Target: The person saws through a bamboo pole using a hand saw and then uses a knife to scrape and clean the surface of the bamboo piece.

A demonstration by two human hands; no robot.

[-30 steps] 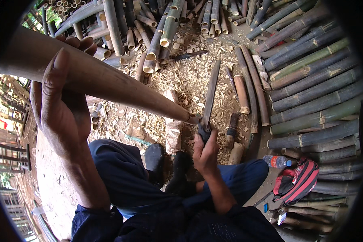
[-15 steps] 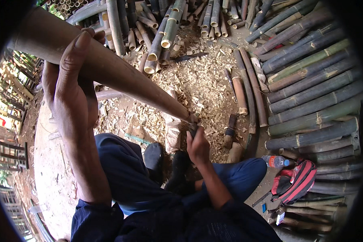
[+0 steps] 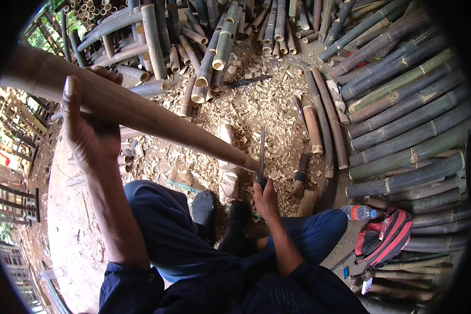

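A long brown bamboo pole (image 3: 157, 116) slants across the view from upper left to its narrower end near the middle. My left hand (image 3: 91, 125) supports it from below, thumb up on the near side and fingertips showing on the far side. In my right hand (image 3: 267, 201) is a knife (image 3: 262, 152), gripped by its dark handle. The narrow blade points away from me and stands right at the pole's end; whether it touches cannot be made out. Below that end lies a pale, rough wooden block (image 3: 228, 180), between my feet and the shavings.
Pale shavings (image 3: 261, 110) cover the ground ahead. Bamboo lengths (image 3: 408, 141) are stacked along the right, with more cut pieces (image 3: 225, 42) at the back. A dark-handled brush-like tool (image 3: 300, 175), a water bottle (image 3: 358, 212) and a red-black backpack (image 3: 384, 236) lie on the right.
The knife's blade, hardly visible before at the pole's tip, now stands out pointing away. The pole's end has shifted slightly right and nearer. My left hand tilts a little differently under it.
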